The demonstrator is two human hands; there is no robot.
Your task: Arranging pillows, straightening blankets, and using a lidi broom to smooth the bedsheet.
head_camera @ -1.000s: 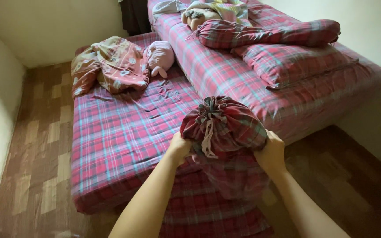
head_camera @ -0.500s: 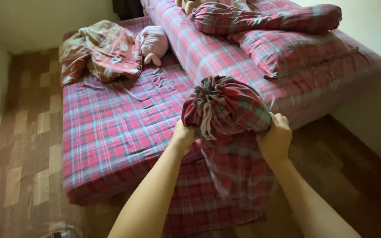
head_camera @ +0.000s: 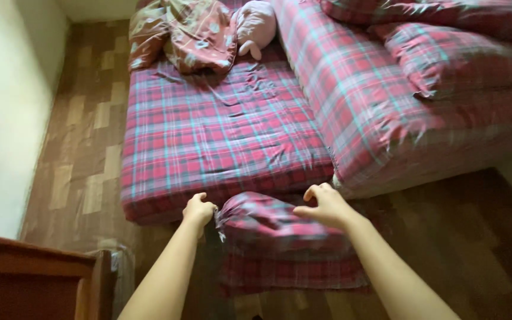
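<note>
A red plaid pillow in its case [head_camera: 280,234] hangs low in front of me, below the foot of the lower mattress [head_camera: 208,136]. My left hand [head_camera: 198,210] is closed on the case's left edge. My right hand [head_camera: 326,204] rests on its upper right edge with fingers curled over the fabric. Loose cloth of the case drapes down to the wooden floor [head_camera: 445,237].
A higher mattress [head_camera: 362,95] in the same plaid stands to the right with plaid pillows [head_camera: 445,53] on it. A crumpled blanket [head_camera: 179,29] and a pink soft toy [head_camera: 255,24] lie at the far end. A white wall [head_camera: 1,118] is left, wooden furniture [head_camera: 31,278] bottom left.
The pillow has dropped from chest height to below the mattress edge, and both hands went down with it. My view has tilted downward and the beds now fill the upper part.
</note>
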